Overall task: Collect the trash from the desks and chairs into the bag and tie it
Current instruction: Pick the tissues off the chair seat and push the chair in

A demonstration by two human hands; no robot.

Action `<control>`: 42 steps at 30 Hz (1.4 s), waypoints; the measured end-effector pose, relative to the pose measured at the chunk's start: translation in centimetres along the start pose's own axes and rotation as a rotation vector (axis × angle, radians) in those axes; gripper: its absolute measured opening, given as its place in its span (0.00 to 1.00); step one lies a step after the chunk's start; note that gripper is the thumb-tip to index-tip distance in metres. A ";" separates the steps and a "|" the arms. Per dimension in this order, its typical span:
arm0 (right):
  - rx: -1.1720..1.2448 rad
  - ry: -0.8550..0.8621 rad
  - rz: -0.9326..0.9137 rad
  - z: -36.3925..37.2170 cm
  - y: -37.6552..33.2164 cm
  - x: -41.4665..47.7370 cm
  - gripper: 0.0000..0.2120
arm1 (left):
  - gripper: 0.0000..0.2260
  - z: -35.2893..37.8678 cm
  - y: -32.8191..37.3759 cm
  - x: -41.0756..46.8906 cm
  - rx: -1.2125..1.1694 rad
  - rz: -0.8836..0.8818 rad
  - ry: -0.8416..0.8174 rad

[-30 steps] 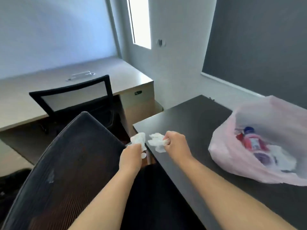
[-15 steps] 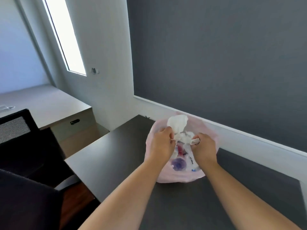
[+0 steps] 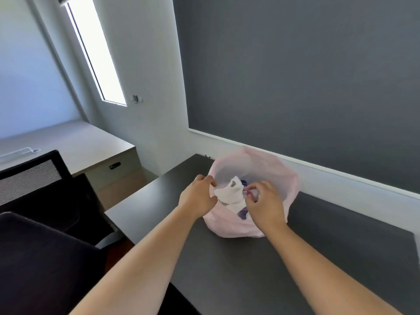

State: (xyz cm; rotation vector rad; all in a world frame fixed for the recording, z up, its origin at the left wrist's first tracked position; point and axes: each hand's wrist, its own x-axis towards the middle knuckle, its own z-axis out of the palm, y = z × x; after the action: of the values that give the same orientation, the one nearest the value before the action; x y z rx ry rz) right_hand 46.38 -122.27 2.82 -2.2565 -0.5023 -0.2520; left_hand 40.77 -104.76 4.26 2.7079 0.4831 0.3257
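Lower now than half a second ago, the white tissue point(image 3: 231, 194) sits down inside the mouth of the pink bag point(image 3: 275, 169) rather than above it, mid-frame on the dark table point(image 3: 227, 269). The left hand point(image 3: 197, 197) has shifted to the bag's near-left rim, its fingers point(image 3: 212, 184) curled over the plastic and gripping it. The right hand point(image 3: 264, 204) reaches into the mouth with bent fingers beside the tissue; whether they pinch it or have let go, I cannot tell. This load looks nearly dropped in, and tying is not yet begun.
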 end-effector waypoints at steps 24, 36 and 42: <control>0.252 -0.918 -0.186 17.8 -33.6 -37.5 0.39 | 0.29 -18.2 -34.9 -30.5 0.001 -0.511 0.099; 0.239 -0.966 -0.162 14.8 -30.2 -35.4 0.40 | 0.24 -15.6 -31.2 -29.4 0.214 -0.316 0.059; 0.330 -1.000 -0.005 10.0 -24.5 -32.1 0.32 | 0.13 -12.6 -24.8 -28.0 0.204 -0.100 0.060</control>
State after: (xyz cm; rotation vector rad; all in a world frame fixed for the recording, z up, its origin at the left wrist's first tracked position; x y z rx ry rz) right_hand 7.05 -108.75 1.72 -1.9194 -0.9624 0.9390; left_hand 4.41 -89.55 1.43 2.8631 0.7013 0.3484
